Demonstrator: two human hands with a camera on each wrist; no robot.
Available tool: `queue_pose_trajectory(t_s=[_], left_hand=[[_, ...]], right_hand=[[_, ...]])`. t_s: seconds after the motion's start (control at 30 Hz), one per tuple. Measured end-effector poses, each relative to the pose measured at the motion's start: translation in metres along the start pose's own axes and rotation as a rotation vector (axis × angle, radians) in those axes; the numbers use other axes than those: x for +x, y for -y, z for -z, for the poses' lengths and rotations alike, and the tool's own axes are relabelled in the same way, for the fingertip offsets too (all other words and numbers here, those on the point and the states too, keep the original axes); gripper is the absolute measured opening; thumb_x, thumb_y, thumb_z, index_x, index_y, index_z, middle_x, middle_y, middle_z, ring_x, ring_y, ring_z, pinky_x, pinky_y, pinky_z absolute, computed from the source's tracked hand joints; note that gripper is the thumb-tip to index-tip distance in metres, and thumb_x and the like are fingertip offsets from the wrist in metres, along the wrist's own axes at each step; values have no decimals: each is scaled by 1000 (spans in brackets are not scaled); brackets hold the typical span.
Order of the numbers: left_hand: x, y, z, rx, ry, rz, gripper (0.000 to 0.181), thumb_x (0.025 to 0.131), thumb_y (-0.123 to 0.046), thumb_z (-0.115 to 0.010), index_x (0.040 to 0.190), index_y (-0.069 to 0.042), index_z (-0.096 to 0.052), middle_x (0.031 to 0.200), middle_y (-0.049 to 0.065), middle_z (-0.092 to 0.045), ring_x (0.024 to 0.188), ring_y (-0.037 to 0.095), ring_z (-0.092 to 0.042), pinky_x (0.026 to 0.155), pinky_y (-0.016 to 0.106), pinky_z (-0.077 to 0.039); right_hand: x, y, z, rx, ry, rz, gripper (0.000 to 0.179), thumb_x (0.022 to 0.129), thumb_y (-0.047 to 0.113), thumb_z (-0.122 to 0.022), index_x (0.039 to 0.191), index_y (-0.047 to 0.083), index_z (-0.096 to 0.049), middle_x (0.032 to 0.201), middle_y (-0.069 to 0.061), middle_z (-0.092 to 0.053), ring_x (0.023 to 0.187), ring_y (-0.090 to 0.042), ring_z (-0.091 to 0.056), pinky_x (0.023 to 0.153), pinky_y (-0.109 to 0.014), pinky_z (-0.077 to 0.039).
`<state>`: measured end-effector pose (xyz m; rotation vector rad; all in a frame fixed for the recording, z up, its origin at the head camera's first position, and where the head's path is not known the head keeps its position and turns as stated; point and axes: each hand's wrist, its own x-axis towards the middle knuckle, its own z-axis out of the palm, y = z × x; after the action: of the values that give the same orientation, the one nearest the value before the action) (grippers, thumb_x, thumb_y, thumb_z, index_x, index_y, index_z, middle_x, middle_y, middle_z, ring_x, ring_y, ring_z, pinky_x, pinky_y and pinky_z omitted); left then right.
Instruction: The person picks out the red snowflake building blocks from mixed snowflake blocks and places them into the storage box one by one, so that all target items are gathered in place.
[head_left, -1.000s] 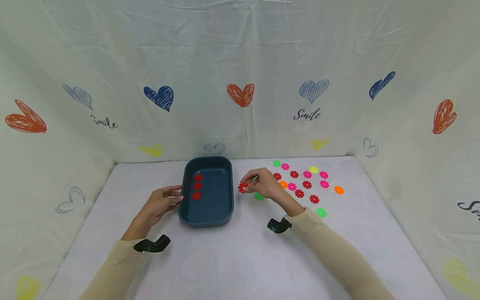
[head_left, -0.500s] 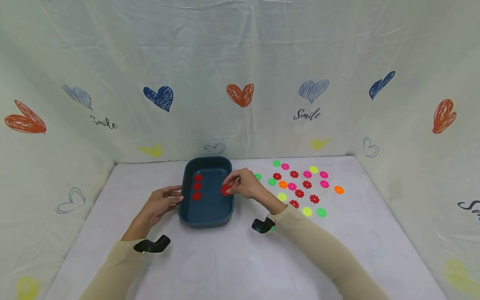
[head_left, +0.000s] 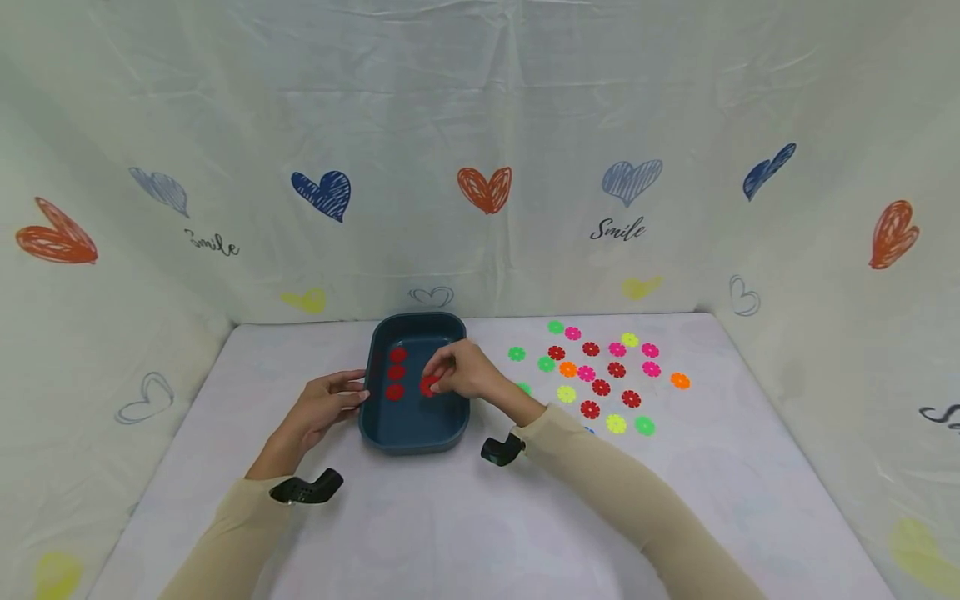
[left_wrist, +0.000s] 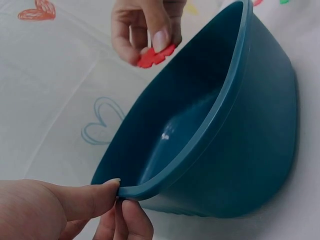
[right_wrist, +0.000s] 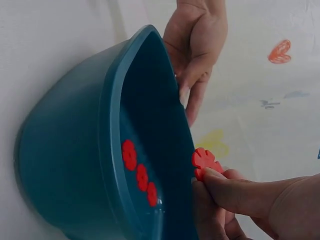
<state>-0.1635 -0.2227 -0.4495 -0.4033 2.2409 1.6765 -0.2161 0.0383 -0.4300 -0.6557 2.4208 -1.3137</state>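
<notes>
A dark teal plastic tub (head_left: 416, 451) stands on the table, its rim pinched at the left side between the thumb and fingers of my left hand (head_left: 324, 408). Above the tub's inside, my right hand (head_left: 463, 371) pinches a red notched disc (right_wrist: 204, 161) between thumb and fingers. The disc is held clear of the tub floor. Three more red discs lie in a column on the tub floor, the middle red disc (head_left: 395, 372) among them; the right wrist view shows the nearest red disc (right_wrist: 129, 154) too. In the left wrist view the discs on the floor are hidden by the wall.
Right of the tub, loose notched discs in several colours are scattered on the white table (head_left: 450, 517): a red disc (head_left: 631, 399), an orange disc (head_left: 680, 381), a green disc (head_left: 645, 426) and others. A printed curtain (head_left: 420, 125) hangs behind the table.
My right hand has moved left with the red disc, from beside the tub to over its inside. More table discs now show where the arm was. The left hand stays on the rim.
</notes>
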Motion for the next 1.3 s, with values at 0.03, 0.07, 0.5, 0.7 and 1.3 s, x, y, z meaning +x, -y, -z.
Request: queue_pose_trajectory(t_s=[0.03, 0.07, 0.5, 0.7, 1.3], left_hand=[[0, 0, 0, 0, 0, 0, 57, 104, -4, -66, 156, 5, -44, 139, 26, -54, 96, 14, -63, 83, 25, -58], [0, 0, 0, -1, 1, -1, 58, 104, -4, -66, 157, 6, -44, 139, 26, -54, 96, 13, -63, 83, 25, -58], [4, 5, 1, -39, 9, -26, 57, 103, -1, -66, 155, 7, -45, 129, 19, -58, 88, 8, -63, 77, 22, -57], [5, 7, 1, -59, 15, -41, 56, 102, 1, -66, 154, 8, -46, 120, 14, -60, 85, 6, -62, 74, 22, -57], [3, 4, 0, -22, -8, -9, 55, 103, -3, -66, 155, 5, -47, 134, 24, -57, 95, 15, -63, 78, 23, -59]], right_hand=[[1, 1, -1, -3, 3, 0, 20, 84, -10, -83, 102, -2, -80, 90, -11, -74, 73, -11, -66, 69, -21, -56], [2, 2, -2, -5, 7, 1, 20, 84, -10, -83, 102, -1, -80, 90, -11, -74, 74, -12, -66, 69, -22, -56], [22, 10, -16, -48, 50, 2, 19, 84, -9, -83, 100, 1, -82, 87, -8, -73, 74, -10, -63, 65, -20, -52], [28, 13, -20, -69, 61, -22, 19, 84, -9, -83, 100, 2, -82, 87, -7, -73, 77, -11, -63, 66, -19, -51], [50, 16, -31, -101, 143, -31, 19, 83, -10, -84, 99, 0, -82, 89, -10, -76, 76, -12, -65, 67, -20, -51]])
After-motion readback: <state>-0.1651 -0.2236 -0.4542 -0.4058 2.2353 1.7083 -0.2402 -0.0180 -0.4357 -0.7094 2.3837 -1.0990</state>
